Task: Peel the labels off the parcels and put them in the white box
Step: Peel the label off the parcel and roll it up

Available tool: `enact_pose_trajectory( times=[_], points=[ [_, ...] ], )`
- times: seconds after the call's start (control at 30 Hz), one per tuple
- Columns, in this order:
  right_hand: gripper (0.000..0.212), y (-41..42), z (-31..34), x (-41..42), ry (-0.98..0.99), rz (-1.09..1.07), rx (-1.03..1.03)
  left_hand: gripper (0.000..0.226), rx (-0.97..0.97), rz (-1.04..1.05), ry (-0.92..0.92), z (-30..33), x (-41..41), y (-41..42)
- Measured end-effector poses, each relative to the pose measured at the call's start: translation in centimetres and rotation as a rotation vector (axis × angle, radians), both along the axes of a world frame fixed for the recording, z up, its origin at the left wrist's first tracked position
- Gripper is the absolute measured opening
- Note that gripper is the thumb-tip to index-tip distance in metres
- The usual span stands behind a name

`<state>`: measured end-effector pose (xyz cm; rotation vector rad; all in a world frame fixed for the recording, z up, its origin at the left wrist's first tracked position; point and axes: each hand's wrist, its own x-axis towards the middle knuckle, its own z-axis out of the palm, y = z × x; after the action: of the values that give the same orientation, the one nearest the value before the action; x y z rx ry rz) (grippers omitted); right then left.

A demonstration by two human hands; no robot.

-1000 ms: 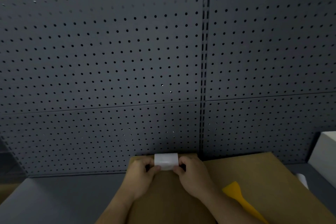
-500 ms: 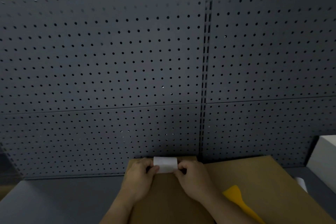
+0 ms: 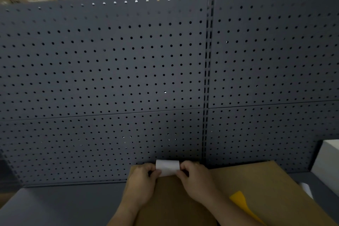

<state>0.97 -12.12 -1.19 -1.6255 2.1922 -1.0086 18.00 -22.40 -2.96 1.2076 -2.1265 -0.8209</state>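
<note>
Both hands, left hand (image 3: 142, 180) and right hand (image 3: 197, 178), pinch the white label (image 3: 167, 167) between them over the parcel (image 3: 183, 205), apparently peeled free; next, carry it right to the white box (image 3: 328, 163)

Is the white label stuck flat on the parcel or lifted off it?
Lifted, at least partly: the label curls up between the left hand and right hand, which pinch its ends above the cardboard parcel. Its lower edge: cannot tell.

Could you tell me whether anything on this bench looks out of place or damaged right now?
Nothing stands out. Both hands, left hand and right hand, pinch the white label at the far edge of the cardboard parcel. A yellow scraper lies flat on the parcel, and the white box sits at right.
</note>
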Motion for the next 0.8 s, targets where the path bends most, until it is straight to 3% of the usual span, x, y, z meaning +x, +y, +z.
enact_pose_trajectory(
  times=[0.37,0.6,0.8],
  points=[
    [0.020,0.2,0.2,-0.4,-0.074,0.003,0.011,0.035,-0.047,0.012,0.015,0.4,-0.2,0.2],
    [0.017,0.4,0.3,-0.4,-0.130,-0.011,-0.027,0.028,0.041,0.011,0.069,1.0,0.1,0.8],
    [0.017,0.9,1.0,0.0,-0.204,0.051,-0.058,0.015,0.161,0.015,0.280,2.3,0.7,2.1]
  ],
)
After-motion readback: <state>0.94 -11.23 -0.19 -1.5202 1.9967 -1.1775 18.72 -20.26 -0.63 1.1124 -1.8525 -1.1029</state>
